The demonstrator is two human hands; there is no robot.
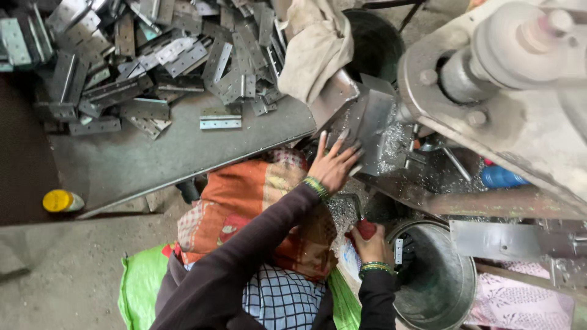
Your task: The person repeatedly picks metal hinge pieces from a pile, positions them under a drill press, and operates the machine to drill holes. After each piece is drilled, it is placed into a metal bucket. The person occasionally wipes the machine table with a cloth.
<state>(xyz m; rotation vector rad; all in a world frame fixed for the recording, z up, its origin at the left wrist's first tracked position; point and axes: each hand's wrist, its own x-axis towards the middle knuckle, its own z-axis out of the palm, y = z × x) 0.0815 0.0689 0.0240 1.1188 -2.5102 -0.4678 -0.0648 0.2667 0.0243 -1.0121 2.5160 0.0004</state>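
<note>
A big heap of hinges lies on the grey table at ten o'clock, so by the look of it plenty of pieces wait their turn, and metal shavings spread under the machine suggest work well under way. The left hand reaches up to one o'clock, arm stretched, fingers spread flat against a metal plate at the machine's mouth, pressing rather than gripping. The right hand sits low at five o'clock, fingers clenched round a red handle, just beside the steel bucket. How many pieces are finished, I cannot tell.
</note>
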